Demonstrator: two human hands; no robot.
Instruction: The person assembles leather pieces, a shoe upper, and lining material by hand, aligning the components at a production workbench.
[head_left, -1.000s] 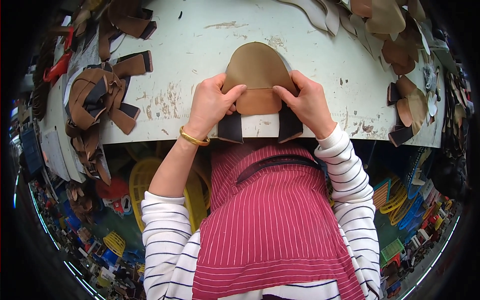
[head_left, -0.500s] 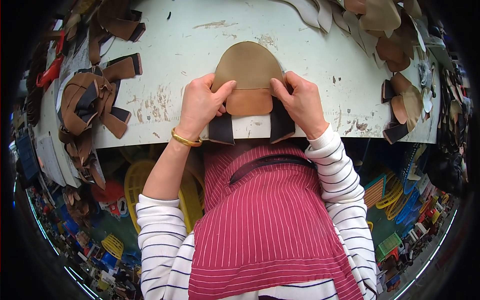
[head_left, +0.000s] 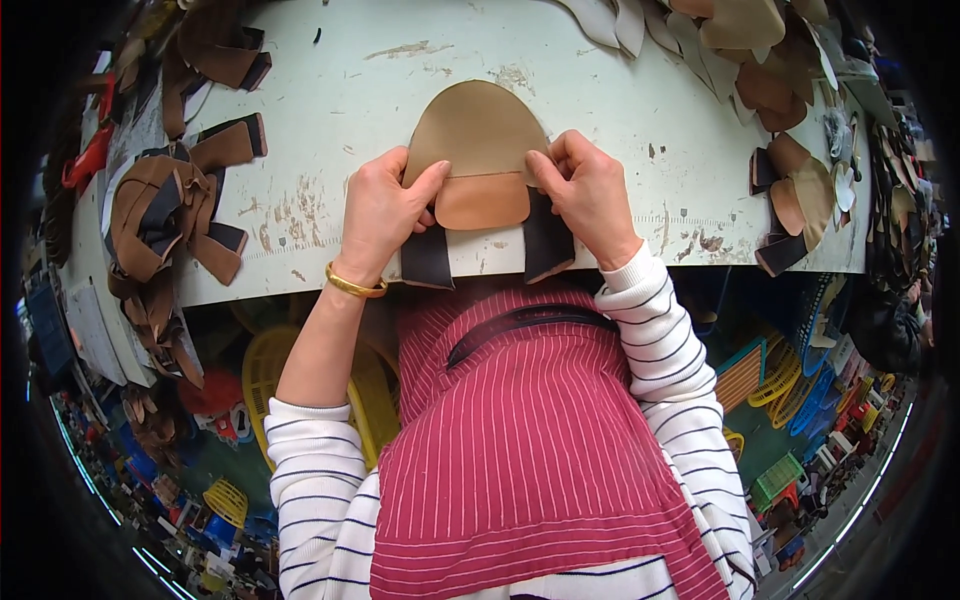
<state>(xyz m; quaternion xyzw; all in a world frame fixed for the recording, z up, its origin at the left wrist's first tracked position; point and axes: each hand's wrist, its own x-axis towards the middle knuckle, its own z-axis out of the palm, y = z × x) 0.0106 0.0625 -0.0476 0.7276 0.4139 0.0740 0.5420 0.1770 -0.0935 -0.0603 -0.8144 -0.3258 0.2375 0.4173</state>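
A leather shoe upper (head_left: pixel 478 125) lies near the table's front edge, its rounded olive-brown toe part pointing away from me. Sewn to that part along a straight seam is a tan tongue (head_left: pixel 482 202). Two dark strips (head_left: pixel 426 258) reach back toward me on either side of the tongue. My left hand (head_left: pixel 388 205) pinches the upper's left side, thumb on top by the seam's end and fingers tucked under. On the other side my right hand (head_left: pixel 588 190) grips it likewise, thumb on top and fingers curled. The undersides are hidden.
A heap of brown and black leather pieces (head_left: pixel 150 215) lies at the table's left end. Another upper (head_left: pixel 808 200) rests at the right, below stacked cut pieces (head_left: pixel 765 75). Yellow plastic baskets (head_left: pixel 262 375) stand under the scuffed white table (head_left: pixel 330 120).
The whole view has shifted slightly, so table and piles appear a little farther left. Both hands keep about the same grip on the upper.
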